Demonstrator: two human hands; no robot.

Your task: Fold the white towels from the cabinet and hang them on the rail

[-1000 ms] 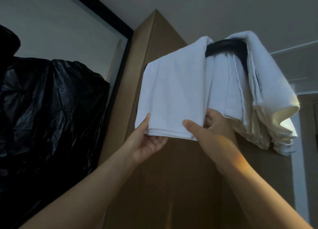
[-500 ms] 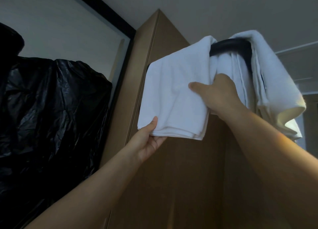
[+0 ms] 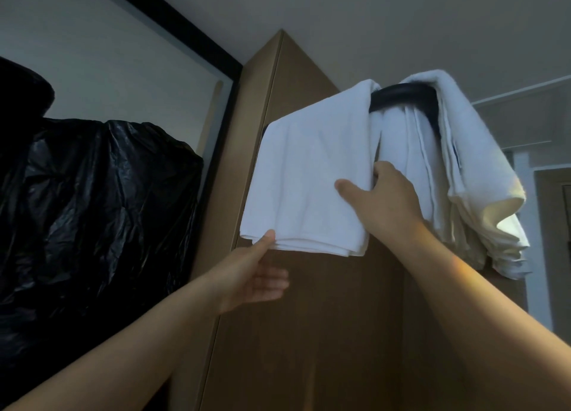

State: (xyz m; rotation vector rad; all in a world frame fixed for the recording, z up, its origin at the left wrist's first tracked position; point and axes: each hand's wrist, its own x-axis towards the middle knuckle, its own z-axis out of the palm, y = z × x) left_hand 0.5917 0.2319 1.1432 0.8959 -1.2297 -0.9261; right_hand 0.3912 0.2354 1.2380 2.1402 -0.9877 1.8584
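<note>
- One folded white cloth towel (image 3: 309,179) hangs over the dark curved rail (image 3: 401,97) high on the tall brown wooden cabinet (image 3: 309,333), and its front flap falls to a stacked hem of several layers
- From rail to hem the flap's long axis runs top to bottom, leaning a little leftward as it drops, and the fold sits at the left end of the bare stretch of rail
- Clamped on the towel's right edge about halfway down, the person's right hand (image 3: 386,200) has its thumb laid across the front face and its fingers hidden behind the cloth
- Below the lower left corner, the left hand (image 3: 256,274) touches the hem with the tip of its thumb only, the fingers slack and apart beneath and closed on nothing
- Both hands reach up from below, so the towel lies above and ahead of them. The right is the higher one and nearer the rail, and any pull to square the drape would most likely fall to it while the left steadies the hem
- Several more white towels (image 3: 463,169) crowd the rail just to the right in a looser, bunched mass that leaves little room to slide sideways
- Crinkled black plastic sheeting (image 3: 92,209) covers the space to the left of the cabinet, under a pale ceiling
</note>
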